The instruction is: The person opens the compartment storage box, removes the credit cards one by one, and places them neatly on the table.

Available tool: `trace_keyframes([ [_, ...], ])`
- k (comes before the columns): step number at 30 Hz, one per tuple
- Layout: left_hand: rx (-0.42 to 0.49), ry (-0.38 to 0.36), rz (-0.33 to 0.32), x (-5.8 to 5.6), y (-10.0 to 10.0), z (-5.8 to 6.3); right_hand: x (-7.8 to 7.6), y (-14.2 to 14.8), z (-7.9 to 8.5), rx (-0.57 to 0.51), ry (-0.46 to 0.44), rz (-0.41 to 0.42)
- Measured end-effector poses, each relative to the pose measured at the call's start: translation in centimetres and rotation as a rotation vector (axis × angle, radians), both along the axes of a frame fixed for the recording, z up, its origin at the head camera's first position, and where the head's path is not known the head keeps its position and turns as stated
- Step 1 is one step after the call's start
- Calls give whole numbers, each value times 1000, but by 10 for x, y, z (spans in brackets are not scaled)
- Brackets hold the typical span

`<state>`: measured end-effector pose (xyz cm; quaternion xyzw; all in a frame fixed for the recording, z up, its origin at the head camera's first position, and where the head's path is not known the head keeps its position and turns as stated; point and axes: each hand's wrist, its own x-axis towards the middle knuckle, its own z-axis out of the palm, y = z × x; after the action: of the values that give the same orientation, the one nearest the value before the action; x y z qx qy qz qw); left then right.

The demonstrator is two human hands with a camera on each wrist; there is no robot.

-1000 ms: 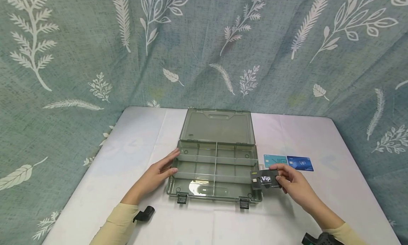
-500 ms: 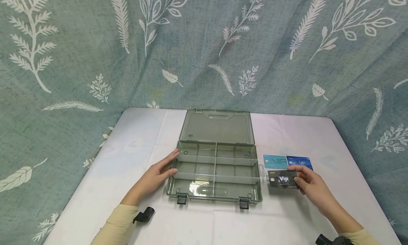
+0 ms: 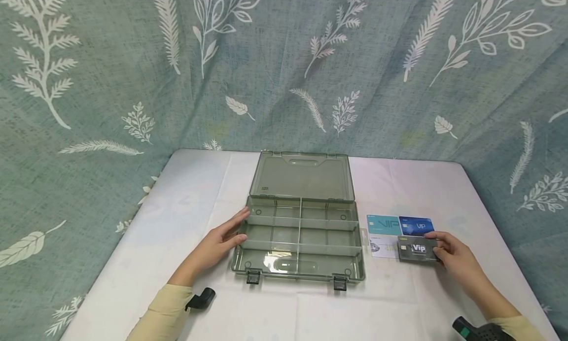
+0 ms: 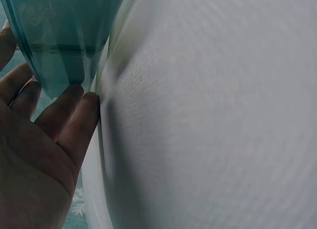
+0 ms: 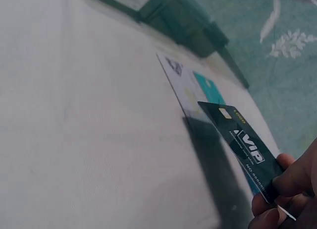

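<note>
My right hand pinches the right end of a black VIP card between thumb and fingers. In the right wrist view the black card is tilted above the table and casts a shadow. It overlaps a white card in the head view. Behind these lie a teal VIP card and a blue VIP card, side by side. A grey-green translucent compartment box stands with its lid folded back. My left hand, fingers extended, rests against the box's left side.
A front latch and another latch hang from the box's near edge. White cloth covers the table. A leaf-patterned curtain encloses the back and sides.
My right hand has moved the black card rightward, away from the box's right edge and past most of the white card, which now shows. The left hand and box have stayed put.
</note>
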<state>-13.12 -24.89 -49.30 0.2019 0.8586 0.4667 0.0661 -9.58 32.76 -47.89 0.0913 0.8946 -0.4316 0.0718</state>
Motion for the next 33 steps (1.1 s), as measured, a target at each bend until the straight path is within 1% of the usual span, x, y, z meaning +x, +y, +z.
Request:
trace_keyframes([
  [3,7,-1,-4,0,0,0,-2,10,-6,49,-5,-11],
  [8,10,-5,-6,0,1,0,-5,19,-11,92,-6,-23],
  [15,14,2,-8,0,1,0,-7,19,-18,229,66,6],
  [19,17,-4,-9,-1,1,-1,-8,18,-19,280,86,18],
  [22,15,-7,-7,-1,1,-1,-8,18,-19,303,100,21],
  [27,3,-1,-8,-2,1,-1,-6,15,-20,338,152,19],
  [33,-8,-4,-1,-2,-1,-3,-6,11,-23,346,181,-15],
])
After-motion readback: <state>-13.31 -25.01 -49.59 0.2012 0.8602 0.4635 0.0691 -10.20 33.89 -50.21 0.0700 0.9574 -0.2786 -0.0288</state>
